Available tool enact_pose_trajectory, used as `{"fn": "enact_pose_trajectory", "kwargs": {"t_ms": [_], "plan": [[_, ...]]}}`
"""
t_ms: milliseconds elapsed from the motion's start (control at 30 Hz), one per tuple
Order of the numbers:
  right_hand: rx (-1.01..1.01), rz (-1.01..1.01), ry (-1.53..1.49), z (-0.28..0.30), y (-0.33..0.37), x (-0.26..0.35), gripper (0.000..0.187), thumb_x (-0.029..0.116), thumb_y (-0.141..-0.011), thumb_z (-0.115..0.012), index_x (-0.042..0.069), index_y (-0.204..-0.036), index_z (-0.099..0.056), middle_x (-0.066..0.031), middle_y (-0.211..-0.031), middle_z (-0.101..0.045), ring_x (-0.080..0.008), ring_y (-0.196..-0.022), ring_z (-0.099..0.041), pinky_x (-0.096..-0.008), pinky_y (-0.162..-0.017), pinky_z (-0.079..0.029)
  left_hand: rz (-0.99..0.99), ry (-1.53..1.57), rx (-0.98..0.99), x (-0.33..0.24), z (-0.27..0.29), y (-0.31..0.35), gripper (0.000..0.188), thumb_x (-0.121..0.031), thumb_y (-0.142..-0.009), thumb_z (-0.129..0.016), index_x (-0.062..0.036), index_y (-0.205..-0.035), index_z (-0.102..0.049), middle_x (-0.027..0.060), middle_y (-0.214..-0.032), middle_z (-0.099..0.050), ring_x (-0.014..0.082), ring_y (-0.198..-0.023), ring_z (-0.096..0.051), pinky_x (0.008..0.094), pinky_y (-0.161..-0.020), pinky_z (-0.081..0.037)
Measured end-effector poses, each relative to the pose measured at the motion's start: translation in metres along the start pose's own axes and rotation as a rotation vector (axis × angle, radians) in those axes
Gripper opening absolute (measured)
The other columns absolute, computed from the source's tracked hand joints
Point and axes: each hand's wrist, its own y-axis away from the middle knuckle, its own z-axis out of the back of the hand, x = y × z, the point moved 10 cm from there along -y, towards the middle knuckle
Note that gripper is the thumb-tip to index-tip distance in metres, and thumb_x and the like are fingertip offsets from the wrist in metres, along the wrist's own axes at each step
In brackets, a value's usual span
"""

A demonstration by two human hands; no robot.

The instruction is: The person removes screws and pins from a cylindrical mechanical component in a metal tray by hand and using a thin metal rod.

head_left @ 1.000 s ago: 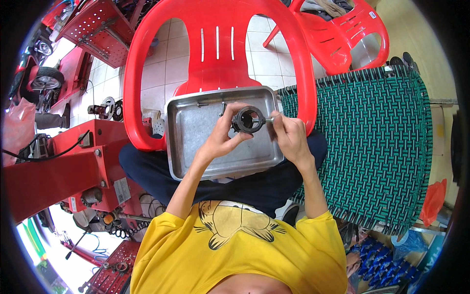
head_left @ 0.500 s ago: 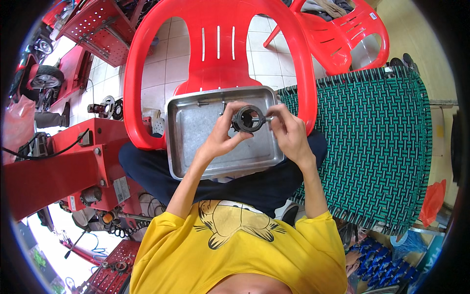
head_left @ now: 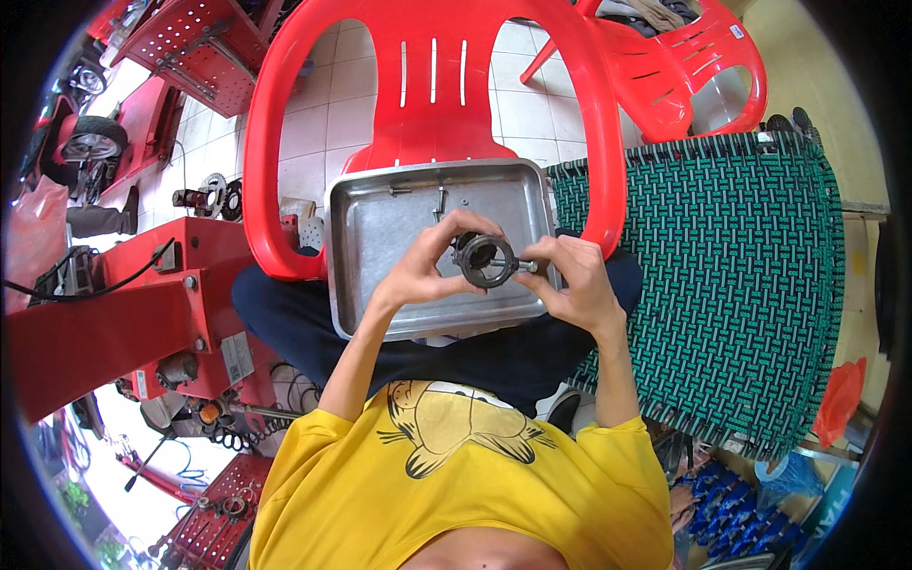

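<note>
A dark ring-shaped metal part [head_left: 487,261] is gripped from its left side by my left hand [head_left: 432,266], thumb below and fingers above. At the ring's right side, my right hand [head_left: 577,283] pinches a small silver bolt [head_left: 524,266], whose inner end reaches toward the ring's opening. Both hands are above a shallow metal tray [head_left: 366,271] across my lap. A bolt [head_left: 441,203] lies in the tray just beyond my left hand, and another small bolt [head_left: 400,191] rests by the far rim.
The tray's far side sits against a red plastic chair [head_left: 432,104]. To the right stands a green-and-black woven lounger [head_left: 712,285]. Red machinery [head_left: 114,323] occupies the left side. A second red chair [head_left: 655,81] is at the far right.
Both hands and the ring have shifted slightly nearer to me and to the right in the picture. The ring has turned a little, and the bolt in the tray shows more plainly.
</note>
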Motion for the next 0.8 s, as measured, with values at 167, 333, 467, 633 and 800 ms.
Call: {"fn": "enact_pose_trajectory", "kwargs": {"t_ms": [167, 333, 467, 633, 800], "plan": [[-0.014, 0.08, 0.125, 0.0024, 0.0016, 0.0049, 0.022, 0.022, -0.087, -0.078, 0.005, -0.094, -0.067, -0.0095, -0.074, -0.066, -0.0282, -0.067, -0.066, -0.0377, -0.061, -0.048, 0.03, 0.028, 0.005, 0.0011, -0.0047, 0.001, 0.062, -0.013, -0.07, -0.09, -0.0072, -0.123, -0.059, 0.0152, -0.12, -0.067, 0.0287, -0.118, -0.065, 0.0445, -0.105, -0.049], [-0.019, -0.048, 0.038, 0.0074, 0.0016, 0.0032, 0.023, 0.025, -0.086, -0.077, 0.005, -0.09, -0.068, -0.0092, -0.075, -0.067, -0.0292, -0.066, -0.067, -0.0384, -0.061, -0.049, 0.012, 0.028, 0.007, 0.0016, -0.0037, -0.0008, 0.06, -0.013, -0.071, -0.089, -0.0058, -0.121, -0.058, 0.0154, -0.119, -0.067, 0.0286, -0.117, -0.065, 0.0442, -0.104, -0.049], [0.012, -0.008, 0.091, 0.003, 0.0024, 0.0015, 0.024, 0.023, -0.083, -0.08, 0.005, -0.092, -0.067, -0.0078, -0.075, -0.067, -0.0267, -0.065, -0.067, -0.0372, -0.061, -0.048, 0.041, 0.052, 0.027, -0.0004, -0.006, -0.0008, 0.057, -0.013, -0.072, -0.088, -0.0065, -0.12, -0.059, 0.0147, -0.118, -0.067, 0.0287, -0.115, -0.065, 0.044, -0.104, -0.048], [-0.013, -0.036, 0.03, 0.0046, 0.0039, 0.0018, 0.024, 0.018, -0.08, -0.08, 0.004, -0.093, -0.065, -0.0092, -0.076, -0.066, -0.0283, -0.065, -0.066, -0.0374, -0.061, -0.048, 0.011, -0.013, 0.058, -0.0013, -0.0063, 0.0004, 0.053, -0.011, -0.073, -0.087, -0.0062, -0.119, -0.06, 0.0139, -0.117, -0.068, 0.028, -0.114, -0.065, 0.0436, -0.103, -0.049], [0.009, -0.066, 0.035, 0.0039, 0.0014, 0.0017, 0.025, 0.013, -0.079, -0.08, 0.004, -0.096, -0.064, -0.0103, -0.079, -0.067, -0.0295, -0.066, -0.066, -0.038, -0.061, -0.048, -0.002, -0.049, 0.022, -0.003, -0.0003, -0.004, 0.054, -0.01, -0.072, -0.088, -0.0056, -0.118, -0.061, 0.0137, -0.116, -0.069, 0.0266, -0.114, -0.065, 0.0432, -0.103, -0.048]]}}
